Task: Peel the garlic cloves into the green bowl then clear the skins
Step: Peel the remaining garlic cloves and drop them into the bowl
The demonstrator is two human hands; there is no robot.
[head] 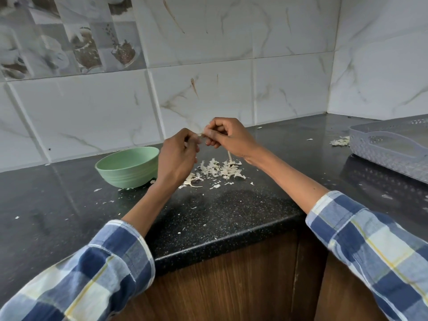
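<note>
i see the clove (203,134) pinched between both hands above the counter (208,216), mostly hidden, so i cannot tell its axis. my left hand (178,156) and right hand (228,136) curl fingers around it, knuckles up. skins (215,170) lie below, the bowl (128,166) left, a tray (391,144) far right.

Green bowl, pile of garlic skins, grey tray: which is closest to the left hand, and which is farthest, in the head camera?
From the left hand:
1. Pile of garlic skins, just beneath, toward the right.
2. Green bowl, left on the counter; nearly tied with the pile.
3. Grey tray, far right.
</note>
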